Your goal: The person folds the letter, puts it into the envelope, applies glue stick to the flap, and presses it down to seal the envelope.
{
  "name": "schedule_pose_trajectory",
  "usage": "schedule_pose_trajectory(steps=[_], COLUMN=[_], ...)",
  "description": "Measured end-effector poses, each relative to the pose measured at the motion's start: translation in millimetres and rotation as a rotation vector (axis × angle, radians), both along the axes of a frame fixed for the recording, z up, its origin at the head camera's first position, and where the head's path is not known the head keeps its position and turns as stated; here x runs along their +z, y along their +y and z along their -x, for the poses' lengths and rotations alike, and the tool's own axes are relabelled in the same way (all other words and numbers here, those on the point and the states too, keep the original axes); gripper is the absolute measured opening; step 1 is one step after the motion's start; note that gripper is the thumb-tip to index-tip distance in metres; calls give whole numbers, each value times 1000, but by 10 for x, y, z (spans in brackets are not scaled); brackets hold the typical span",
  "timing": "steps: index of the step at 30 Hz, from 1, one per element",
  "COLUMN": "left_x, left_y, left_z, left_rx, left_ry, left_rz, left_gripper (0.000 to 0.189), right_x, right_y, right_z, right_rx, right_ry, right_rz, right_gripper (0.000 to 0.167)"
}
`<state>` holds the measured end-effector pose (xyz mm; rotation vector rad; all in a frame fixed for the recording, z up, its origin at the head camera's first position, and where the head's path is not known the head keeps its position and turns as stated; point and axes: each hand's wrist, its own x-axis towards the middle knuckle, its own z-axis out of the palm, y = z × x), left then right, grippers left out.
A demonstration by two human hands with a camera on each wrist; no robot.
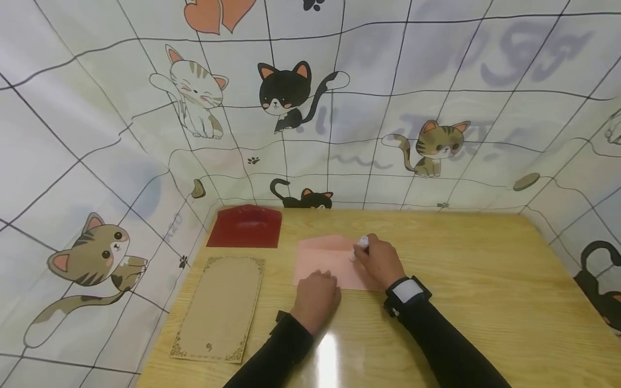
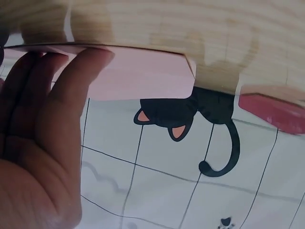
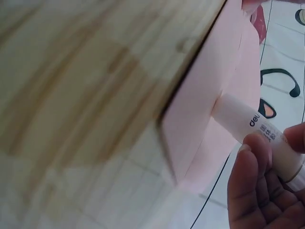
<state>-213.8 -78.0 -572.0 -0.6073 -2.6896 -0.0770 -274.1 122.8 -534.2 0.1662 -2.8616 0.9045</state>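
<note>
A pink envelope [image 1: 322, 261] lies on the table with its flap raised toward the back. My left hand [image 1: 316, 300] rests on its lower left part, and in the left wrist view the fingertips [image 2: 102, 56] touch the paper. A white glue stick [image 3: 259, 133] is gripped between the thumb and fingers of my right hand [image 1: 382, 263]. Its lower end meets the envelope near the flap's fold, on the right side. The tube leans at a slant, and printed lettering shows on it.
At the back left of the wooden table [image 1: 466, 280] lies a dark red envelope [image 1: 245, 229]. Closer in on the left is a tan sheet of paper [image 1: 220, 307] with an ornate border. A cat-patterned cloth [image 1: 359, 118] hangs behind and along the sides.
</note>
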Motion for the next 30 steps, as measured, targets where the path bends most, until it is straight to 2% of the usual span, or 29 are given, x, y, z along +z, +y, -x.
schedule_pose_trajectory(steps=[4, 8, 11, 12, 13, 15, 17, 18, 19, 20, 22, 24, 26, 27, 30], left_x=[50, 93, 100, 95, 94, 83, 82, 45, 38, 32, 26, 31, 85, 101, 187], left_y=[7, 28, 28, 23, 14, -18, -27, -38, -46, -52, -59, -52, -32, -22, 6], left_z=[3, -11, -21, -22, -28, -30, -26, -3, 6, 16, 31, 30, -7, -18, -53], left_rx=[-1, -6, -6, -3, 1, 18, 28, 27, 27, 26, 21, 23, 35, 37, 29], left_ry=[-24, -75, -102, -99, -85, -49, 8, 42, 60, 78, 95, 71, 17, -14, -84], left_rz=[-19, -79, -125, -121, -114, -81, -46, -37, -45, -42, -49, -52, -35, -33, -55], left_gripper=[30, 30, 31, 29, 29, 25, 23, 22, 24, 24, 27, 29, 31, 30, 25], right_x=[9, 2, 10, -92, -87, -309, -282, -273, -155, -140, 115, 144, 167, 186, 253], right_y=[-171, -403, -508, -491, -488, -389, -294, -250, -230, -184, -152, -50, 52, 95, 182], right_z=[43, 76, 87, 149, 152, 279, 276, 274, 206, 194, 37, -33, -139, -209, -466], right_rx=[32, 89, 101, 101, 96, 103, 86, 68, 51, 36, -8, -36, -51, -50, -24], right_ry=[-21, -32, -38, -30, -34, -7, 5, 10, 6, 10, -11, -13, -32, -50, -126], right_rz=[35, 43, 37, 37, 40, 56, 64, 63, 58, 54, 41, 64, 163, 253, 624], right_gripper=[33, 36, 38, 38, 38, 46, 46, 44, 43, 42, 33, 31, 30, 31, 33])
